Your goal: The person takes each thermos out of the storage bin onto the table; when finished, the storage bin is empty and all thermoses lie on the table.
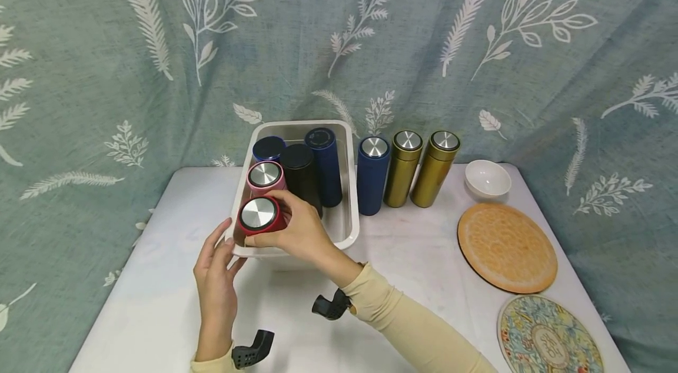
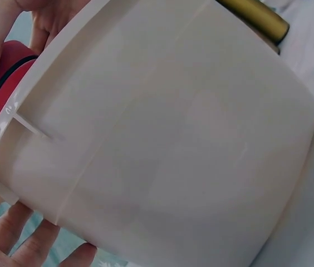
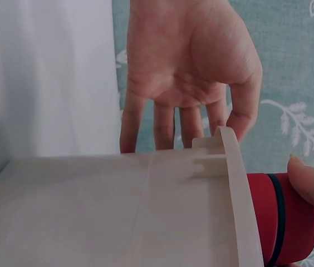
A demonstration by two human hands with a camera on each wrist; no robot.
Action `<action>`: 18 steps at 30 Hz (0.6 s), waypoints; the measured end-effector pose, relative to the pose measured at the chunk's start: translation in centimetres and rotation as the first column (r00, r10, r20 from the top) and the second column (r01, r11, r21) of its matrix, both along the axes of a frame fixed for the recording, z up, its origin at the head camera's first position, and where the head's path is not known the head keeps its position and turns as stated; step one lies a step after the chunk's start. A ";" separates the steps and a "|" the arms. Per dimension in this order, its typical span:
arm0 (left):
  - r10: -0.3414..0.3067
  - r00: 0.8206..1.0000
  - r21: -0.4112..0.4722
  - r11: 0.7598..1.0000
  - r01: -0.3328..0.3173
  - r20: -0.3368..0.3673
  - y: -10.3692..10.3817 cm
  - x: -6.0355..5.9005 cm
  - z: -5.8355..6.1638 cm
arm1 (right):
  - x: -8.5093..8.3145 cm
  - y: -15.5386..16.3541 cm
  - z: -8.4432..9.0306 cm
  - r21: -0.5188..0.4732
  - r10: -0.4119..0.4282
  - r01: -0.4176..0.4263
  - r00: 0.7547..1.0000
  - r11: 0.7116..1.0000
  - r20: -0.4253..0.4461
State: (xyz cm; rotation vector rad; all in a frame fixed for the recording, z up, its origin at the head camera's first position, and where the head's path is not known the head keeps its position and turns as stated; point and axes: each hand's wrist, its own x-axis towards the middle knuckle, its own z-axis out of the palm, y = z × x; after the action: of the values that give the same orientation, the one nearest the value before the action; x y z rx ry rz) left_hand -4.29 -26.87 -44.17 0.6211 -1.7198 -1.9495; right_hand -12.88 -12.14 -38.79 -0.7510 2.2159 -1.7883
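In the head view my right hand grips the top of a red thermos bottle, thumb on the near side and fingers on the far side. The bottle stands in the front left corner of a white plastic bin, its cap above the rim. My left hand touches the bin's front left corner from outside; the right wrist view has its fingers fairly straight against the wall, thumb at the rim. Behind the red bottle stand a pink bottle, a black bottle, a blue-rimmed bottle and a navy bottle.
Right of the bin, a blue bottle and two gold bottles stand in a row. Farther right are a white bowl, a round orange-brown mat and a patterned round mat. A leaf-print curtain hangs behind the table.
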 end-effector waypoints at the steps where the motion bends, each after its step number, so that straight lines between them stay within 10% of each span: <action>1: 0.000 1.000 -0.002 1.000 0.000 -0.001 0.0 0.0 0.0 | 0.0 0.0 0.0 -0.001 0.000 0.000 1.000 1.000 -0.002; 18: 0.001 1.000 0.035 0.999 -0.001 -0.010 0.1 -0.1 0.1 | 0.2 0.4 1.2 -0.127 -0.021 0.022 1.000 0.992 0.007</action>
State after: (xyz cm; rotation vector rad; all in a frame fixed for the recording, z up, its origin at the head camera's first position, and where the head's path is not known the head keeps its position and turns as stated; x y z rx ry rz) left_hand -4.39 -26.77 -44.07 0.6236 -1.6826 -1.9828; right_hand -12.69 -11.77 -37.58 -0.7478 2.1306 -1.9540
